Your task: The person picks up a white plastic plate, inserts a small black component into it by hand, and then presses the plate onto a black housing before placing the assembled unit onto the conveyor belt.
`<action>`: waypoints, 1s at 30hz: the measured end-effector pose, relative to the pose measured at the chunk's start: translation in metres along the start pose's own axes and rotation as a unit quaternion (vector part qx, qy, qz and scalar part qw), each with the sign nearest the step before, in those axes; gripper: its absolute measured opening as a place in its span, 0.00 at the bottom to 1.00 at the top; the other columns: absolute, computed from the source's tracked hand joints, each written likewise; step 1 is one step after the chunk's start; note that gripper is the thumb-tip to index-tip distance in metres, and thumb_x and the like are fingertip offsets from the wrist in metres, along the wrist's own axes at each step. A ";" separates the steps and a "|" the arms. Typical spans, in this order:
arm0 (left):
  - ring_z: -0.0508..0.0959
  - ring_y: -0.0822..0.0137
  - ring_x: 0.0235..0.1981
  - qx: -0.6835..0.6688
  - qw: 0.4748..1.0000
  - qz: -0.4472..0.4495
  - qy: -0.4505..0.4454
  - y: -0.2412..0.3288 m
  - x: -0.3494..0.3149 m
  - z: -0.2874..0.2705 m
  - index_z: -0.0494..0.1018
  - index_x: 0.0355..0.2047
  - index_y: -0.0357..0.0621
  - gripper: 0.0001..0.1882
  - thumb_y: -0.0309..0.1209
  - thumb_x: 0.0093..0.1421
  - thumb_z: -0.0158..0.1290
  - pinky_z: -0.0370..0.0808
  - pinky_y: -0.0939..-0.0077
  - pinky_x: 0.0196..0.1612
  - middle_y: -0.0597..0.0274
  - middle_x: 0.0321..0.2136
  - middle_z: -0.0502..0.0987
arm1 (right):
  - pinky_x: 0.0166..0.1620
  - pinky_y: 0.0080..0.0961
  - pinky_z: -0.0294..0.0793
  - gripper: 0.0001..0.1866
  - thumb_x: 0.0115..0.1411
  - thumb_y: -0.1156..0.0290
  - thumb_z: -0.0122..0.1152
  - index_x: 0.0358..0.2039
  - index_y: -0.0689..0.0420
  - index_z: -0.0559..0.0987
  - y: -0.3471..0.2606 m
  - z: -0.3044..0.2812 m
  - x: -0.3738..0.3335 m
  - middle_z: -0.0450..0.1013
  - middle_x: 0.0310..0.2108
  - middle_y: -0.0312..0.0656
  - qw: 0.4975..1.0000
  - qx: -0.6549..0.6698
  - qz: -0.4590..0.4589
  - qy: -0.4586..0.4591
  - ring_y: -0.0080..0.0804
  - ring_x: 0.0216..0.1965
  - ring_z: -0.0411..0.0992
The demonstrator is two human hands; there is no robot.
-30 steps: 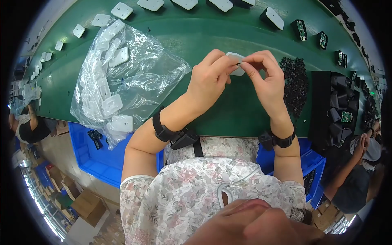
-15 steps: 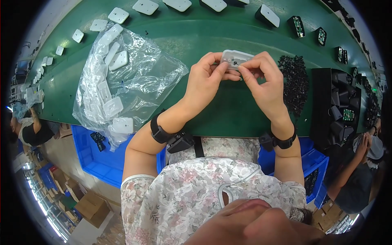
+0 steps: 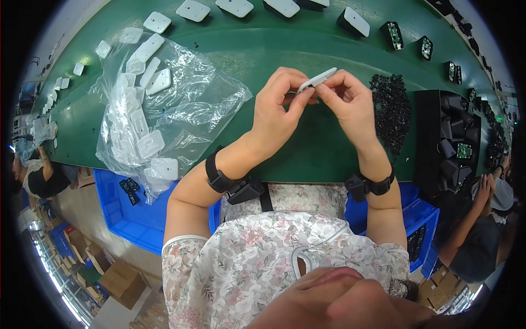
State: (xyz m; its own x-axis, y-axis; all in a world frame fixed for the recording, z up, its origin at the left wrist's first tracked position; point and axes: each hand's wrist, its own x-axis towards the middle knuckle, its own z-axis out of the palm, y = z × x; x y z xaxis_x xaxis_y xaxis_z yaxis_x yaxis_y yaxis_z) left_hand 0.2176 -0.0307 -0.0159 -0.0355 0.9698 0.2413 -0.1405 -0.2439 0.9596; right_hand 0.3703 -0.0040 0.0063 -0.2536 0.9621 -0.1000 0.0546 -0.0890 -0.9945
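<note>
Head view: the left hand (image 3: pixel 280 104) had its thumb and fingers clamped on the left end of a white plastic cover (image 3: pixel 320 79), and the right hand (image 3: pixel 350 101) held thumb and fingertips together at the cover's opposite side. A small black piece (image 3: pixel 310 88) showed beside the left thumb. Half a second earlier the cover's hollow face lay toward the camera; by this moment it had tipped nearly edge-on, its right end raised toward one o'clock. That hid the inside, so whether the piece was properly seated could not be told; the work seemed to be at a small fitting or adjusting stage.

Out from the cover, a clear plastic bag (image 3: pixel 205 104) holding more white covers lay at nine o'clock on the green table (image 3: pixel 307 164). A heap of small black parts (image 3: pixel 390 112) sat between three and four o'clock, with a black box (image 3: pixel 426 148) of dark housings at four. White-topped housings (image 3: pixel 281 6) curved from ten to one o'clock, and open ones with circuit boards (image 3: pixel 393 35) followed at two.

Blue bins (image 3: pixel 129 222) stood below the table's near edge at eight and five o'clock; cartons (image 3: pixel 123 282) filled the floor beyond seven.
</note>
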 end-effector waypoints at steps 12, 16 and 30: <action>0.79 0.70 0.29 -0.097 0.988 -0.119 -0.028 0.010 0.003 -0.004 0.67 0.35 0.33 0.04 0.22 0.62 0.49 0.78 0.80 0.34 0.59 0.30 0.73 | 0.31 0.13 0.60 0.11 0.50 0.72 0.68 0.32 0.58 0.75 -0.010 -0.008 0.003 0.69 0.31 0.30 0.969 -0.201 -0.142 0.021 0.14 0.30 0.62; 0.78 0.70 0.29 -0.078 0.986 -0.138 -0.055 0.010 0.003 -0.007 0.68 0.35 0.32 0.03 0.21 0.62 0.49 0.78 0.78 0.35 0.59 0.30 0.73 | 0.29 0.10 0.63 0.09 0.51 0.73 0.67 0.31 0.59 0.75 -0.009 -0.014 0.006 0.71 0.25 0.29 0.993 -0.112 -0.023 -0.017 0.12 0.27 0.64; 0.75 0.71 0.24 0.190 0.970 -0.151 -0.008 -0.028 0.037 -0.064 0.70 0.43 0.35 0.09 0.26 0.65 0.44 0.72 0.78 0.27 0.59 0.31 0.76 | 0.44 0.30 0.71 0.17 0.52 0.61 0.64 0.41 0.53 0.77 -0.066 -0.098 -0.021 0.73 0.39 0.40 0.771 -0.542 -0.261 0.206 0.38 0.40 0.72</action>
State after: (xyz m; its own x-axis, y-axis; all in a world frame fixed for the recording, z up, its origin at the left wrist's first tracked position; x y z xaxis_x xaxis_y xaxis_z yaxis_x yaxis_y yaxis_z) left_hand 0.1568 0.0117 -0.0434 -0.0337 0.9976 -0.0606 0.2329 0.0668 0.9702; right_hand 0.4664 0.0072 0.0772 -0.1977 0.8141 0.5460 0.8819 0.3910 -0.2636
